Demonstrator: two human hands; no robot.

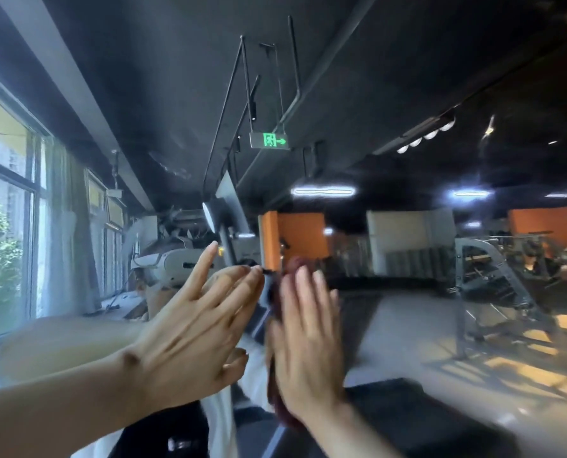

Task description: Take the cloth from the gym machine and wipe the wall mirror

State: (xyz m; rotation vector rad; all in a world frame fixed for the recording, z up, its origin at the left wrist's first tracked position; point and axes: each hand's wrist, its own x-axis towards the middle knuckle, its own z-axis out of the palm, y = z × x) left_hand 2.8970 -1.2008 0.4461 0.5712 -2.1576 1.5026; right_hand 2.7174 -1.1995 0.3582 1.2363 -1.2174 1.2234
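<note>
The right hand [305,342] was raised flat, fingers straight and together, with the dark red cloth [277,396] pressed under the palm against the wall mirror [407,292]. This flat-palm hold was judged to spread pressure over the cloth for wiping; no finger was seen curled round the fabric. The cloth showed along the thumb-side edge of the right hand, from above the fingertips down past the wrist. Its long axis ran nearly vertical, in line with the fingers, and its upper end pointed up. The rest of the cloth was hidden behind the hand, and motion blur obscured its outline.

The left hand [193,325] was also spread, fingers straight and splayed, holding nothing. It lay just beside the right hand, on the thumb side, and met its own reflection at the fingertips. It was judged to be bracing the person against the glass.

The task was judged to be in the wiping step.
</note>
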